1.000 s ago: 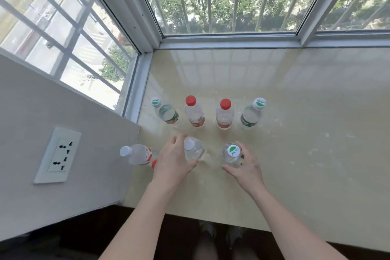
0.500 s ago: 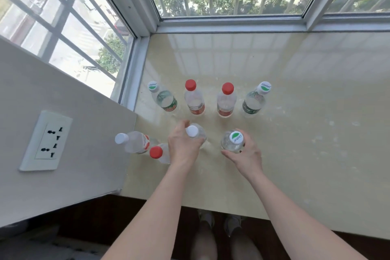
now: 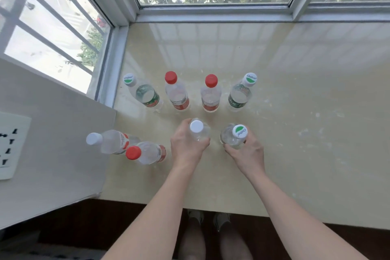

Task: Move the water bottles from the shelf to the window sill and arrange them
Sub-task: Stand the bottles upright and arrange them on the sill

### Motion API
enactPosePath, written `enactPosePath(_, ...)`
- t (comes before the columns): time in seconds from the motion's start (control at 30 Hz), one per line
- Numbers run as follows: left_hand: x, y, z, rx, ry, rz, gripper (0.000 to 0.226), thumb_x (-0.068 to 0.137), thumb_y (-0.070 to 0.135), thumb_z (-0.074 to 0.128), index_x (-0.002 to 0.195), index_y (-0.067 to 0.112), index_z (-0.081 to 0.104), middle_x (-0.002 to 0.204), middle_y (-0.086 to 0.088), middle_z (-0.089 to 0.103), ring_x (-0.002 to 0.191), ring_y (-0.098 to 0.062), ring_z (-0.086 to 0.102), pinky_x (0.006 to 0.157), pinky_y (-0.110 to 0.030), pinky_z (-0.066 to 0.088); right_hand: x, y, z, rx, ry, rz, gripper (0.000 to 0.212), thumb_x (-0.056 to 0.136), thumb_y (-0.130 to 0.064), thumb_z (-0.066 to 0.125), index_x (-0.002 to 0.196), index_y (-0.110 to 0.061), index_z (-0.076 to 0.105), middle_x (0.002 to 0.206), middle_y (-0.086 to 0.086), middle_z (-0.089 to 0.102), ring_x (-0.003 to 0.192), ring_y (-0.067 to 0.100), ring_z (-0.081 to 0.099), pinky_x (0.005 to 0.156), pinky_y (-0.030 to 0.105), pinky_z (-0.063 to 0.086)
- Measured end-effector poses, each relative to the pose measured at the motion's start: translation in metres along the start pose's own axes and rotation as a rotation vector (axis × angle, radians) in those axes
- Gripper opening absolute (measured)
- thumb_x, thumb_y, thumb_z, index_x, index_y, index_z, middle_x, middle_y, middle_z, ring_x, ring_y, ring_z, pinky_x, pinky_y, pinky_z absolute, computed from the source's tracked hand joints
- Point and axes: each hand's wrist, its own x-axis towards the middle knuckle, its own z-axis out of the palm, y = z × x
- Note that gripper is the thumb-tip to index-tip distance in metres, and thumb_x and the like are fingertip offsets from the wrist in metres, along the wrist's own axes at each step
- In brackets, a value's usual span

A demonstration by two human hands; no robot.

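Clear plastic water bottles stand upright on the glossy beige window sill (image 3: 274, 112): the left hand (image 3: 186, 145) has its grip clamped on a white-capped bottle (image 3: 198, 132), the right hand (image 3: 248, 152) on a green-and-white-capped bottle (image 3: 234, 136) just beside it. Four more bottles form a row behind, two red-capped ones (image 3: 176, 93) between green-labelled ones (image 3: 145, 94), and two stand at the left.

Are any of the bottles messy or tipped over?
None has tipped or spilled. The back four stand in a neat row, but the white-capped bottle and red-capped bottle at the left of the window sill crowd together, out of line with the two being held.
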Motion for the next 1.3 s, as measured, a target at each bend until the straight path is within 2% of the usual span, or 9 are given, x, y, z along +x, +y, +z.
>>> enactPosePath(0.07, -0.002, 0.0, 0.007, -0.022, -0.018, 0.018, 0.048, 0.069, 0.03, 0.082, 0.112, 0.031, 0.06, 0.09, 0.017, 0.061, 0.086, -0.007, 0.057, 0.066, -0.005, 0.038, 0.002, 0.003, -0.007, -0.006, 0.018, 0.015, 0.049, 0.07, -0.018, 0.086, 0.11, -0.029, 0.061, 0.096, -0.014, 0.063, 0.092, 0.016, 0.06, 0.077, 0.028, 0.044)
enactPosePath(0.2, -0.005, -0.007, 0.016, -0.048, -0.042, 0.094, 0.057, 0.066, 0.024, 0.084, 0.116, 0.03, 0.059, 0.1, 0.014, 0.065, 0.092, -0.008, 0.058, 0.08, -0.022, 0.047, 0.002, 0.01, -0.015, -0.029, 0.049, 0.045, 0.05, 0.07, -0.021, 0.086, 0.113, -0.025, 0.062, 0.1, -0.009, 0.064, 0.092, 0.016, 0.061, 0.077, 0.028, 0.045)
enactPosePath(0.47, -0.006, -0.012, 0.023, -0.072, -0.103, 0.112, 0.058, 0.064, 0.025, 0.085, 0.115, 0.031, 0.058, 0.1, 0.016, 0.064, 0.09, -0.007, 0.058, 0.076, -0.017, 0.045, -0.004, 0.015, -0.017, -0.038, 0.092, 0.081, 0.053, 0.069, -0.029, 0.088, 0.114, -0.026, 0.061, 0.101, -0.007, 0.067, 0.092, 0.017, 0.063, 0.081, 0.036, 0.052)
enactPosePath(0.67, -0.005, -0.018, 0.027, -0.077, -0.112, 0.118, 0.066, 0.064, 0.024, 0.086, 0.121, 0.03, 0.054, 0.109, 0.015, 0.063, 0.103, -0.01, 0.058, 0.087, -0.025, 0.049, 0.0, 0.017, -0.019, -0.07, 0.091, 0.101, 0.054, 0.067, -0.027, 0.087, 0.114, -0.025, 0.061, 0.102, -0.007, 0.066, 0.093, 0.017, 0.062, 0.08, 0.032, 0.049)
enactPosePath(0.83, -0.014, -0.033, 0.015, 0.021, -0.238, 0.04, 0.102, 0.07, 0.022, 0.087, 0.152, 0.022, 0.025, 0.147, 0.005, 0.044, 0.133, -0.014, 0.044, 0.109, -0.034, 0.04, -0.007, 0.03, -0.019, -0.061, 0.018, 0.233, 0.078, 0.066, -0.033, 0.087, 0.135, -0.024, 0.052, 0.127, -0.003, 0.06, 0.115, 0.021, 0.059, 0.098, 0.041, 0.05)
enactPosePath(0.93, -0.039, -0.06, -0.013, 0.127, -0.286, 0.035, 0.091, 0.075, 0.023, 0.083, 0.149, 0.021, 0.03, 0.147, 0.003, 0.044, 0.135, -0.015, 0.043, 0.11, -0.029, 0.036, -0.035, 0.028, -0.017, -0.18, -0.153, 0.414, 0.092, 0.072, -0.029, 0.085, 0.15, -0.015, 0.038, 0.147, 0.008, 0.048, 0.134, 0.029, 0.048, 0.107, 0.041, 0.042)
enactPosePath(1.0, -0.058, -0.09, -0.042, 0.208, -0.303, 0.001, 0.075, 0.08, 0.028, 0.079, 0.144, 0.022, 0.039, 0.143, 0.004, 0.048, 0.133, -0.014, 0.045, 0.108, -0.026, 0.035, -0.059, 0.021, -0.006, -0.233, -0.303, 0.409, 0.089, 0.076, -0.028, 0.083, 0.151, -0.014, 0.037, 0.148, 0.011, 0.048, 0.134, 0.029, 0.048, 0.105, 0.039, 0.041)
enactPosePath(1.13, -0.073, -0.149, -0.104, 0.286, -0.186, -0.146, 0.053, 0.087, 0.037, 0.07, 0.134, 0.024, 0.05, 0.135, 0.003, 0.056, 0.125, -0.016, 0.052, 0.101, -0.029, 0.042, -0.094, -0.008, 0.037, -0.198, -0.465, 0.272, 0.081, 0.077, -0.032, 0.082, 0.146, -0.027, 0.041, 0.143, -0.001, 0.051, 0.129, 0.02, 0.051, 0.095, 0.031, 0.04)
enactPosePath(1.3, -0.026, -0.175, -0.145, 0.161, 0.05, -0.193, 0.059, 0.082, 0.034, 0.077, 0.132, 0.017, 0.05, 0.129, -0.001, 0.058, 0.122, -0.021, 0.054, 0.102, -0.04, 0.045, -0.101, -0.053, 0.105, -0.133, -0.473, 0.076, 0.089, 0.074, -0.032, 0.085, 0.149, -0.028, 0.038, 0.146, -0.006, 0.046, 0.133, 0.013, 0.045, 0.108, 0.029, 0.039)
